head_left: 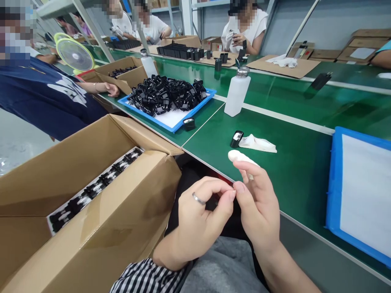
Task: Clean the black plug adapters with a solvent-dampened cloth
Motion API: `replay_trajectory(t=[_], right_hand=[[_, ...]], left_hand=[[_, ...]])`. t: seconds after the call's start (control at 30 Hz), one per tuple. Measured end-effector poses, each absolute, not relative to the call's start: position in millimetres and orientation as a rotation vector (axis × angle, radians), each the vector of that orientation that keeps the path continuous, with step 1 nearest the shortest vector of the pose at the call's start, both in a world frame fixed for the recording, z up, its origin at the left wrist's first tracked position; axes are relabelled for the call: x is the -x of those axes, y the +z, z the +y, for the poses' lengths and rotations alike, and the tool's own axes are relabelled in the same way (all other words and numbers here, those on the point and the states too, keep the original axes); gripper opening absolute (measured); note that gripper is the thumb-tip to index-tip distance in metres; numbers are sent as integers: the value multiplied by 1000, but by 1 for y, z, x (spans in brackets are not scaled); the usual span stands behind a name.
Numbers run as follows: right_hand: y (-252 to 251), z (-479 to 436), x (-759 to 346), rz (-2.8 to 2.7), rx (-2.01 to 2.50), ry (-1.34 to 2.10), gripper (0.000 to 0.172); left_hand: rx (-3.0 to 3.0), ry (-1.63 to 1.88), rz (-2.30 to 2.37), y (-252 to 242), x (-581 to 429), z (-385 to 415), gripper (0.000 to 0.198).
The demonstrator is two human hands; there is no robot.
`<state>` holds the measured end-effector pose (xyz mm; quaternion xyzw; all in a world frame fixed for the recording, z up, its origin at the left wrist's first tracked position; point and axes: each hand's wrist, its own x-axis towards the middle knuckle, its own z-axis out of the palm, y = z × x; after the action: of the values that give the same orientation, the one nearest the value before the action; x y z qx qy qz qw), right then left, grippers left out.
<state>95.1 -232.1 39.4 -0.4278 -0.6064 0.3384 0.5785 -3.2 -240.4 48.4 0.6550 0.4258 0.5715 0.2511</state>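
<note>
My left hand (203, 217), with a ring on one finger, is closed in a pinch in front of the table edge. Whatever it pinches, if anything, is too small to make out. My right hand (259, 203) has its fingers apart, and its thumb tip meets the left fingertips. A white finger cot (240, 156) appears to cover one of its fingertips. Just beyond, on the green table (293, 171), a small black plastic housing (236, 139) touches a limp white cloth-like piece (258, 143).
An open carton (146, 195) with rows of black parts stands at my left. A blue-rimmed tray (174, 129) bears heaped black parts; another blue tray (332, 183) lies right. A white pump bottle (236, 95) stands between them. A person in navy (45, 93) sits left; others work across the table.
</note>
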Motion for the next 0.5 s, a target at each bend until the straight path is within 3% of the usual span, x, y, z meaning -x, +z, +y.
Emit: replay_trajectory(t=[0.5], right_hand=[[40, -232, -95, -1224, 919, 1168, 20]], left_hand=[[-1581, 1499, 1076, 47, 3, -242, 4]])
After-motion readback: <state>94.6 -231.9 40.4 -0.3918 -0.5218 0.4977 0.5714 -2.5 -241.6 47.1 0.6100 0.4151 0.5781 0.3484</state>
